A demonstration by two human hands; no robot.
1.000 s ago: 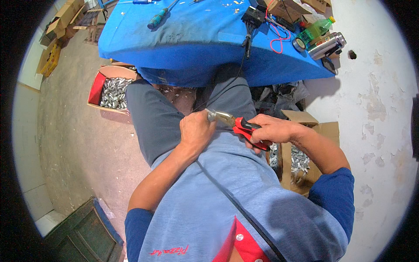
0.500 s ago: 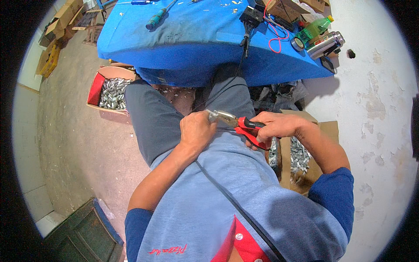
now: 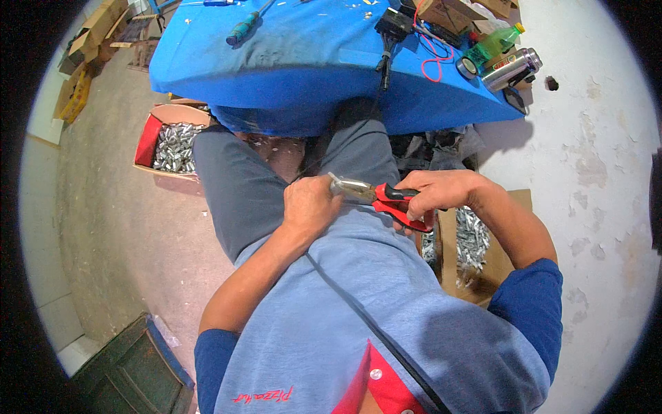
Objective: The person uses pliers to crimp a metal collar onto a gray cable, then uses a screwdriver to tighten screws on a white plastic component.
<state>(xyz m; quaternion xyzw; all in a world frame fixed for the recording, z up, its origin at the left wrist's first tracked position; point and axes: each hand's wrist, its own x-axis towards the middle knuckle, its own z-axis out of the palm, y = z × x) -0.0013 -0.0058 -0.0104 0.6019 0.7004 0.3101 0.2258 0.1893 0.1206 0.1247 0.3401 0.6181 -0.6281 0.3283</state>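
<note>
Above my lap, my left hand (image 3: 308, 205) is closed in a fist. From its thumb side pokes a small silvery piece (image 3: 335, 183), mostly covered by the fingers, so its exact kind does not show. My right hand (image 3: 441, 194) is wrapped round the red and black handles of a pair of pliers (image 3: 394, 200). The jaws point left and meet the silvery piece at my left fist. How firmly they bite on it I cannot make out.
A box of silvery metal parts (image 3: 177, 148) stands on the floor at left. Another carton of metal parts (image 3: 472, 238) is by my right forearm. The blue-covered table (image 3: 303, 90) ahead bears a screwdriver (image 3: 243, 29), a green bottle (image 3: 493, 45) and a steel flask (image 3: 512, 70). A cord (image 3: 358, 307) crosses my shirt.
The pliers' handles have come a little closer together, the lower one rising as my right hand squeezes. My left hand stays nearly in place. The whole view has shifted slightly.
</note>
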